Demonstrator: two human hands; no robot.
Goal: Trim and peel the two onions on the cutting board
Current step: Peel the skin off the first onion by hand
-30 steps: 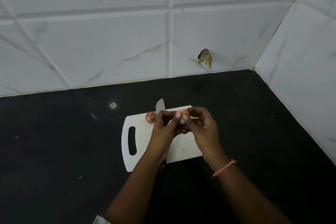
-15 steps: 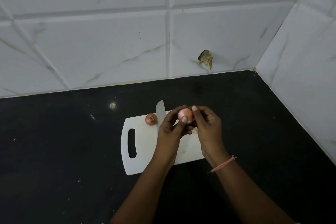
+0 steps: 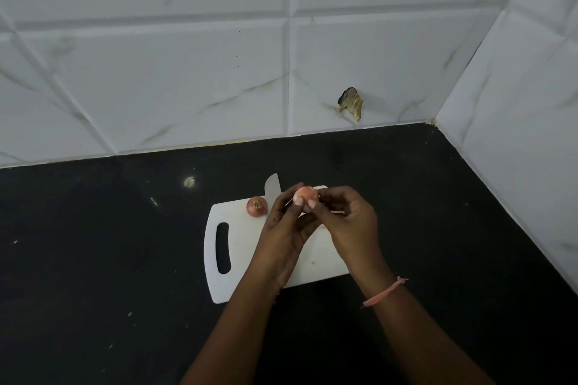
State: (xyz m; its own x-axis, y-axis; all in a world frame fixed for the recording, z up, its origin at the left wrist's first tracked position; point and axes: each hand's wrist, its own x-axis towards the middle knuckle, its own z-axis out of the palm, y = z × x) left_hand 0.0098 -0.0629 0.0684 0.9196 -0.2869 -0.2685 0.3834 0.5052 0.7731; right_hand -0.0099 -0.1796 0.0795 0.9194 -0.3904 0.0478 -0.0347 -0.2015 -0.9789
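Pale onion (image 3: pixel 307 194) pinched between left hand (image 3: pixel 283 233) and right hand (image 3: pixel 350 225) fingertips above cutting board (image 3: pixel 240 247); second onion (image 3: pixel 256 206) rested near far edge.

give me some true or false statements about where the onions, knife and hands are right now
1. Both hands hold one onion above the cutting board. True: the left hand and right hand pinch it between them.
2. The second onion lies off the board on the black counter. False: it sits on the board near its far edge.
3. The right hand grips the knife. False: the knife lies on the board, its tip past the far edge, with no hand gripping it.
4. A pink band is on the right wrist. True.
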